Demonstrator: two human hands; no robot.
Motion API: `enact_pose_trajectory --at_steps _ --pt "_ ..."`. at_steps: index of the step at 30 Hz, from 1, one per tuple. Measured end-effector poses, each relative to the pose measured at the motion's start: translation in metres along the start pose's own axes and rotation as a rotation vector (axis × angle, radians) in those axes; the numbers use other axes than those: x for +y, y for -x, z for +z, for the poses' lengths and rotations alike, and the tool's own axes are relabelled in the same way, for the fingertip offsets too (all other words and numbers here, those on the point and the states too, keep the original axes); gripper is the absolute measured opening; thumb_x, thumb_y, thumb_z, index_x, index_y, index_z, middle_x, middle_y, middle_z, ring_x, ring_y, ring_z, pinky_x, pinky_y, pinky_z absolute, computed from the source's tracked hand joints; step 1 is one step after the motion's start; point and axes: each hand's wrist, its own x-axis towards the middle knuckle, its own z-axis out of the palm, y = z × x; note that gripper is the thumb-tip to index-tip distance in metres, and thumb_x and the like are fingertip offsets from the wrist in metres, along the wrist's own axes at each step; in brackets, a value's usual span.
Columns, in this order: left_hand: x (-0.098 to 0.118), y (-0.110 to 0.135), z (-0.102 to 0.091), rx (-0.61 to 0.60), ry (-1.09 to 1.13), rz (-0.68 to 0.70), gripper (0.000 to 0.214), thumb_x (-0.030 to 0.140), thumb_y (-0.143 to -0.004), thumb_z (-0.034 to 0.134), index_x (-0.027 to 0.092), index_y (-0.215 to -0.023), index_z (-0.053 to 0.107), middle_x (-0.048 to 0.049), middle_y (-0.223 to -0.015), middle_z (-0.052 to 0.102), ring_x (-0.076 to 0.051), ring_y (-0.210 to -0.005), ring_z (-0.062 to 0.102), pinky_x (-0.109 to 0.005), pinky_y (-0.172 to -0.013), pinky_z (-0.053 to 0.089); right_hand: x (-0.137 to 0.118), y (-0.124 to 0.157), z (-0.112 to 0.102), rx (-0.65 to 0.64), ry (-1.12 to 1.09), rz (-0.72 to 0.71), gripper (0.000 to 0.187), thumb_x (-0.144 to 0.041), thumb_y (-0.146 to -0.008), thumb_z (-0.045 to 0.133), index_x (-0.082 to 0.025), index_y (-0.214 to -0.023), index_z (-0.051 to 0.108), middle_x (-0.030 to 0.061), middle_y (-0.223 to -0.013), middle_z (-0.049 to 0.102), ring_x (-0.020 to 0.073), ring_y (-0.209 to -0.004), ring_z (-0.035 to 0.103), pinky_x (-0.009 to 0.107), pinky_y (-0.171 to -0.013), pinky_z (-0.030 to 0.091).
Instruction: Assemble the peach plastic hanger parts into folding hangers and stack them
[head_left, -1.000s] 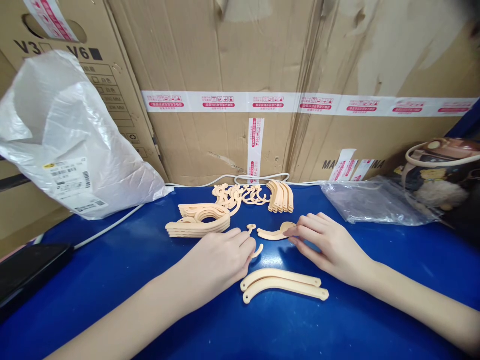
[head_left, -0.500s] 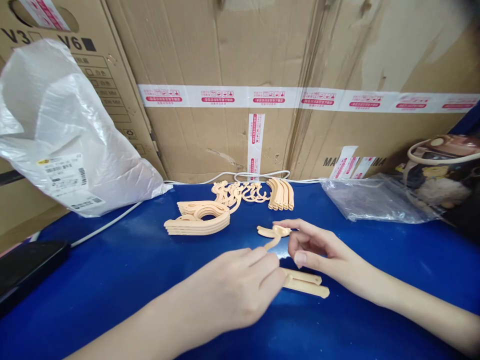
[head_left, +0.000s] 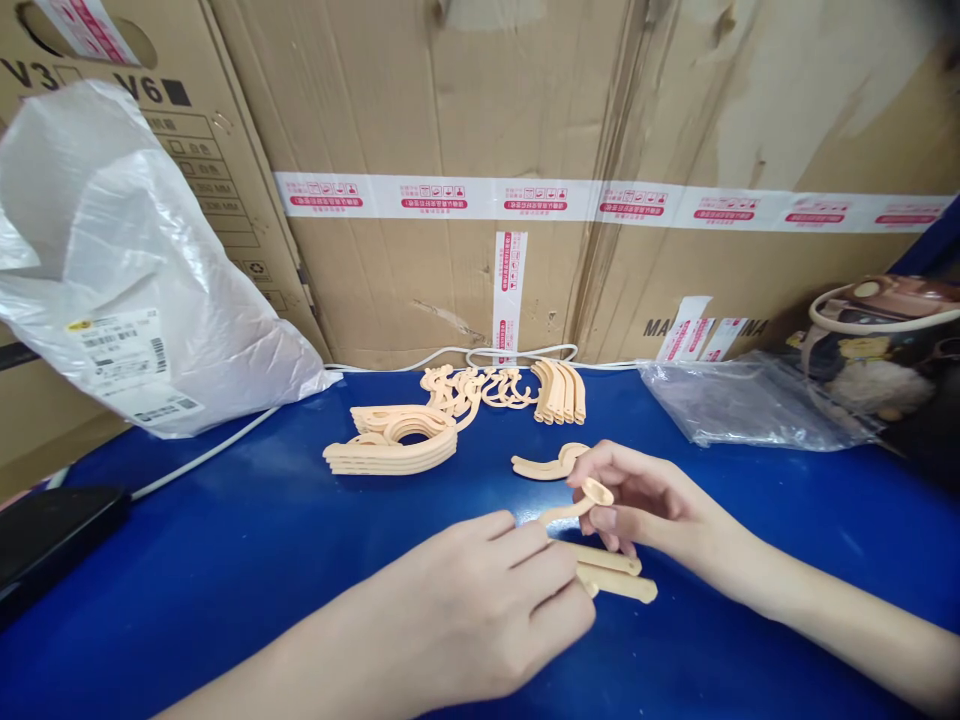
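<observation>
My left hand point(head_left: 487, 610) is closed around a beige plastic hanger hook point(head_left: 562, 512), its stem rising from my fingers. The hook's round, cup-like end points right, where the bent thumb and fingers of my right hand point(head_left: 649, 500) close on it. Under my hands lie two flat beige hanger arms point(head_left: 619, 585), partly covered by my left hand. Just beyond my right fingertips, a curved beige piece point(head_left: 544, 468) rests on the blue table point(head_left: 262, 560).
Farther back are stacked hanger arms point(head_left: 394, 455), a cluster of hooks point(head_left: 457, 390) and a row of curved arms point(head_left: 559, 392). A white plastic bag point(head_left: 165, 300) stands left, a clear bag point(head_left: 750, 400) lies right. A black device point(head_left: 60, 540) sits near left; cardboard boxes point(head_left: 420, 280) wall the back.
The hook has come nearer and to the right, away from the curved piece, which now shows more fully. My left hand has shifted slightly right, and my right fingers have moved down around the hook's end.
</observation>
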Motion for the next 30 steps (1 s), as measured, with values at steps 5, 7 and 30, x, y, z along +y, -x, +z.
enact_pose_trajectory --at_steps 5,7,30 --pt "-0.012 -0.001 -0.009 -0.058 -0.013 -0.077 0.018 0.012 -0.096 0.042 0.017 -0.093 0.059 -0.0017 -0.083 0.057 -0.015 -0.065 0.050 -0.029 -0.055 0.036 -0.002 -0.005 -0.004 0.052 -0.135 0.051 0.026 -0.038 -0.082 0.069 -0.017 -0.077 0.054 -0.0018 -0.070 0.056 0.0065 -0.056 0.047 0.017 -0.049 0.040" --pt "-0.020 -0.001 -0.011 -0.085 0.005 -0.111 0.015 0.017 -0.096 0.044 0.017 -0.091 0.058 -0.0032 -0.090 0.057 -0.016 -0.069 0.051 -0.029 -0.057 0.038 -0.005 -0.010 -0.005 0.071 -0.122 0.106 0.027 -0.035 -0.079 0.071 -0.016 -0.073 0.053 -0.0019 -0.067 0.058 0.0061 -0.055 0.047 0.016 -0.048 0.038" --pt "-0.012 0.011 -0.002 -0.266 0.390 -0.453 0.011 0.023 -0.088 0.055 0.019 -0.080 0.048 -0.0001 -0.085 0.054 -0.018 -0.079 0.049 -0.028 -0.059 0.036 0.020 -0.036 0.011 0.014 -0.089 0.089 0.028 -0.034 -0.071 0.078 -0.016 -0.084 0.061 0.0015 -0.074 0.071 0.0107 -0.063 0.062 0.020 -0.054 0.048"
